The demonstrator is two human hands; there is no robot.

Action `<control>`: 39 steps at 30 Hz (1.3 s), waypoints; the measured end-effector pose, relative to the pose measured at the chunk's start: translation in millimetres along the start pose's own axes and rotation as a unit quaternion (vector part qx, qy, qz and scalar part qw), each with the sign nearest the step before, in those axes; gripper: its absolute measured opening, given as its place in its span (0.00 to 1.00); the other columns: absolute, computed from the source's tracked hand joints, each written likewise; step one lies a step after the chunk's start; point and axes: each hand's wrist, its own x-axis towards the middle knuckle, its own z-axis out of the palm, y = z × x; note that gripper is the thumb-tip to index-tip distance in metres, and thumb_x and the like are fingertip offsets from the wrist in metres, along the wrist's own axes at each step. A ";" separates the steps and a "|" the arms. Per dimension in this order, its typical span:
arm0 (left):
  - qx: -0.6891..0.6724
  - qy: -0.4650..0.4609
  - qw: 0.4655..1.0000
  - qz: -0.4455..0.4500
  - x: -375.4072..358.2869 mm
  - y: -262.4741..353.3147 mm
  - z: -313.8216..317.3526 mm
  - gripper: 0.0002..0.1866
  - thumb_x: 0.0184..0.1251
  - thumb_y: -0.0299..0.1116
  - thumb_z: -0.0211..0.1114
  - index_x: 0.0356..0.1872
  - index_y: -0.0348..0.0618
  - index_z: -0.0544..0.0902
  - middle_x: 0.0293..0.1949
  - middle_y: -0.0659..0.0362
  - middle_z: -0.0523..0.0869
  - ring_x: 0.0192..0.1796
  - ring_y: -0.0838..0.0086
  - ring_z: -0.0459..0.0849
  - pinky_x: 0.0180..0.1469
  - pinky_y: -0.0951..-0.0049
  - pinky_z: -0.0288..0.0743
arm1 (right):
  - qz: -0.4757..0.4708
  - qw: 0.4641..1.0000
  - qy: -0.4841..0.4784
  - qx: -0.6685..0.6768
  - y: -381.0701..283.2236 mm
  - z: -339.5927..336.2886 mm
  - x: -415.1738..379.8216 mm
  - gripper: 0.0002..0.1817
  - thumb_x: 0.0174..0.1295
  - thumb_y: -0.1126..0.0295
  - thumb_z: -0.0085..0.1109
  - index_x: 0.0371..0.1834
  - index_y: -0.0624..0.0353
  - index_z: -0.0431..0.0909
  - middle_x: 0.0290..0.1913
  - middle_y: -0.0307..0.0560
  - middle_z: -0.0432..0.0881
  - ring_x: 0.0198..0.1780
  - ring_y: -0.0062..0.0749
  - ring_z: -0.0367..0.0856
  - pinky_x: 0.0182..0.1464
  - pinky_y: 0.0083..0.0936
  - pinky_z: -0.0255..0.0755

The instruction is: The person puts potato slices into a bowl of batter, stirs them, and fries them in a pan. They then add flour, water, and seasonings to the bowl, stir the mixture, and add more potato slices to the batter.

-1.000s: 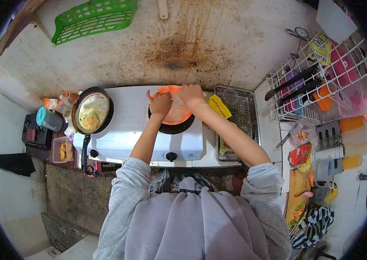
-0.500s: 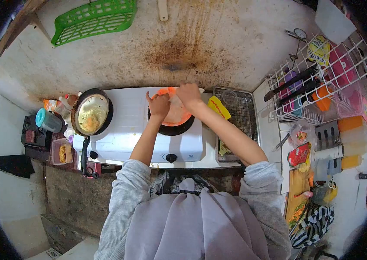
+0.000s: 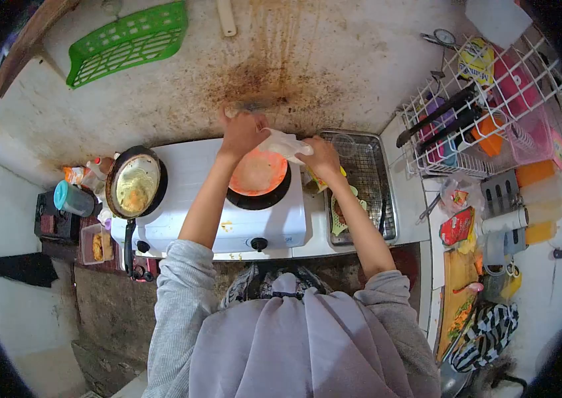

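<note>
A translucent white plastic bag [image 3: 287, 144] is stretched between my two hands above the stove. My left hand [image 3: 244, 134] is closed on its left end, near the wall. On the other end, my right hand [image 3: 322, 161] is closed too. Just below the bag, an orange bowl [image 3: 258, 174] with pale contents rests on a black pan or burner [image 3: 269, 201] on the stove's right side. A yellow packet [image 3: 315, 180] is partly hidden beneath my right hand.
On the left of the white stove [image 3: 191, 172], a frying pan [image 3: 137, 187] holds oil and a golden piece of food. A wire-rack tray [image 3: 387, 199] lies to the right. A white wire basket [image 3: 453, 166] of utensils hangs farther right. Fried food fills a plastic tub [image 3: 88, 247].
My hands have moved apart, left toward the wall and right toward the tray. The plastic bag now stretches between them, and more of the orange bowl shows. The view has shifted slightly.
</note>
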 end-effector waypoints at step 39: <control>-0.093 0.160 0.848 -0.497 -460.2 -147.1 51.3 0.20 0.55 0.31 0.56 0.47 0.31 0.65 0.40 0.47 0.71 0.38 0.63 0.73 0.41 0.69 0.67 | 0.302 0.875 0.225 0.305 308.9 68.5 -90.2 0.31 0.46 0.82 0.50 0.58 0.59 0.56 0.45 0.50 0.67 0.36 0.30 0.71 0.42 0.25 0.69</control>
